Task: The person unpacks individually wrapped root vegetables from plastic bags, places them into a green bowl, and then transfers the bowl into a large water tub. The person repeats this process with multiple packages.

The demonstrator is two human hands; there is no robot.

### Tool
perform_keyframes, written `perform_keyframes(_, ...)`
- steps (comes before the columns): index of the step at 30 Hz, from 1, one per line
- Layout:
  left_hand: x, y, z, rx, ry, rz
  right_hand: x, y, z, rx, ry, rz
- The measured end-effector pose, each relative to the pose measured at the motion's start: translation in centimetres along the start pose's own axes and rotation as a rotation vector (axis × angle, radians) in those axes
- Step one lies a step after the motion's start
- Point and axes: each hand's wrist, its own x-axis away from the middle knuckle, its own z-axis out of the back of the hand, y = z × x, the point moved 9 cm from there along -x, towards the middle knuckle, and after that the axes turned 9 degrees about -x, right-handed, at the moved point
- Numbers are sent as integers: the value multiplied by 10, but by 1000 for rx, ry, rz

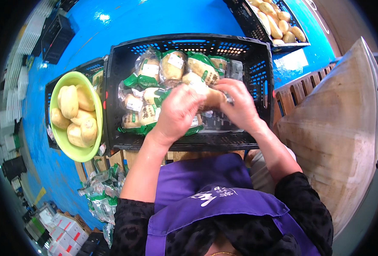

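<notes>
Over the black crate (189,147) in front of me, both hands are closed on one bagged lotus root (215,98), pale with a brownish patch and slightly blurred. My left hand (179,112) has its fingers curled in at the near left side. My right hand (239,102) grips the right end between thumb and fingers; part of the wrapping shows there. Inside the crate, beneath and beyond my hands, lie several lotus root packs (173,67) in clear bags with green print and white labels.
A lime-green bowl (98,109) of bare lotus root pieces rests left, on another black crate (49,91). Clear-and-green empty bags (102,194) hang below it. Another crate (251,21) of roots stands far right on the blue floor (155,19). A large pale board (330,136) leans at right.
</notes>
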Motion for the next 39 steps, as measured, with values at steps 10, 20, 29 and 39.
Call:
perform_keyframes(10,13,-9,-38,127,-98,236,24,-2,-29,-306,-98,7)
perform_keyframes(20,13,-13,-48,-30,-116,198,22,0,-32,-366,-114,-67)
perform_keyframes(29,22,-55,-69,171,49,607,11,-12,-20,-76,45,44)
perform_keyframes(39,24,-80,-68,-207,-17,632,25,-20,-36,25,-63,92)
